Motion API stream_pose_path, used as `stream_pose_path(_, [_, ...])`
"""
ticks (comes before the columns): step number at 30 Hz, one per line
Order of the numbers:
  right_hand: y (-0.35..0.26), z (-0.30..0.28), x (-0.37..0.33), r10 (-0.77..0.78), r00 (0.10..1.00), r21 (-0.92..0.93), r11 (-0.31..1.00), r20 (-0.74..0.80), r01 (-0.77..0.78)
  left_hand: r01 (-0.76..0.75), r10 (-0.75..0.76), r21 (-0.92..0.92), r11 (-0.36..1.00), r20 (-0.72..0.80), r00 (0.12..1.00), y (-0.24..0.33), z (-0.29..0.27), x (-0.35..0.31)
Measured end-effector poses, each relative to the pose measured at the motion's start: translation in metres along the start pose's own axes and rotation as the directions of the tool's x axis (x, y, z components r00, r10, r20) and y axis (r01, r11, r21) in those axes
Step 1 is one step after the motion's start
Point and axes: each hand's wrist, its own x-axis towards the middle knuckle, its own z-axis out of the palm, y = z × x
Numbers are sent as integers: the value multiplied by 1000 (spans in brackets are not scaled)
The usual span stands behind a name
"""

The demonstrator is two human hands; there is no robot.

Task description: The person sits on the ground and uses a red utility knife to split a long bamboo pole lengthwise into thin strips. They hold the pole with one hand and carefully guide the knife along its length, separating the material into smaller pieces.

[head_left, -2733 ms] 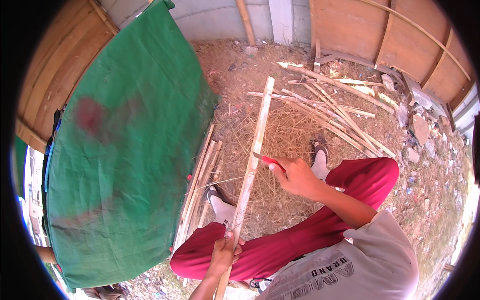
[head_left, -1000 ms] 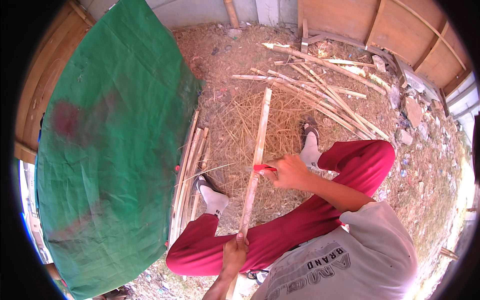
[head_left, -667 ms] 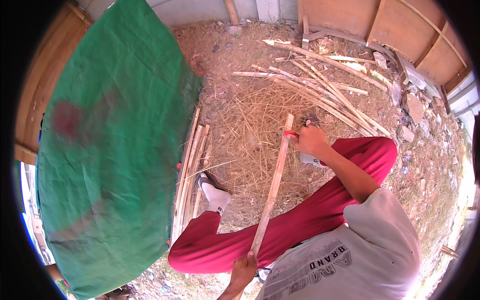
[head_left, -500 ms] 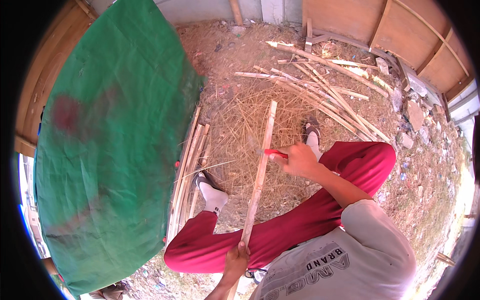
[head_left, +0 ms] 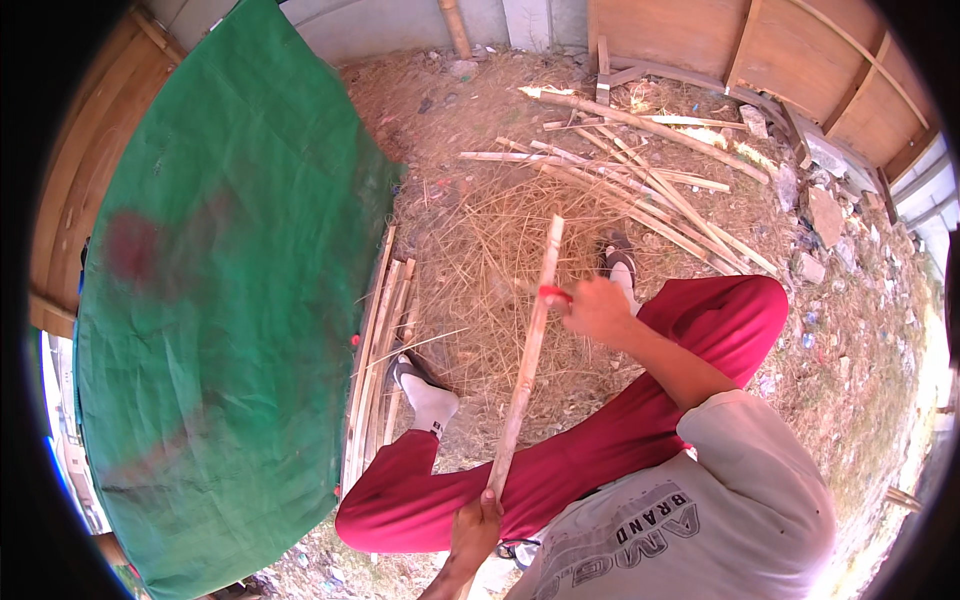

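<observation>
A long pale split bamboo strip (head_left: 525,385) slants up from my lap, its far end over the shavings. My left hand (head_left: 477,528) is closed round its lower part, above my left thigh. My right hand (head_left: 597,312) grips a red-handled knife (head_left: 553,294) against the upper part of the strip. The knife's blade is too blurred to make out clearly. Thin straw-coloured shavings (head_left: 490,250) cover the ground around the strip's far end, between my feet.
A large green sheet (head_left: 230,300) stands along the left. Several bamboo strips (head_left: 376,350) lie beside it, near my left foot. More strips and poles (head_left: 640,190) are piled at the far right. Bricks and stones (head_left: 826,217) lie along the right, below wooden panels (head_left: 690,40).
My right hand and the knife have moved slightly up and right along the strip. The strip's far end has swung a little to the right. My left hand keeps its hold.
</observation>
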Motion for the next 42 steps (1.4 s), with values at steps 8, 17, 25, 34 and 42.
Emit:
stream_pose_path(8, [-31,-33,-14,-83,991,152,986,100,67,-109,105,-42,993,-96,990,-20,8,4])
stream_pose_path(17, [-56,-30,-41,-278,960,121,954,23,274,-92,83,-127,988,-77,994,-1,0,22])
stream_pose_path(25, [-50,-38,-49,-298,953,91,952,48,293,-132,117,-110,985,-130,985,3,1,22])
stream_pose_path(34, [-53,-19,-32,-282,956,70,958,76,277,56,-54,-312,948,15,998,-6,7,8])
stream_pose_path(42, [16,-30,21,171,980,-115,981,103,-159,-11,15,-130,991,28,999,-32,18,-22])
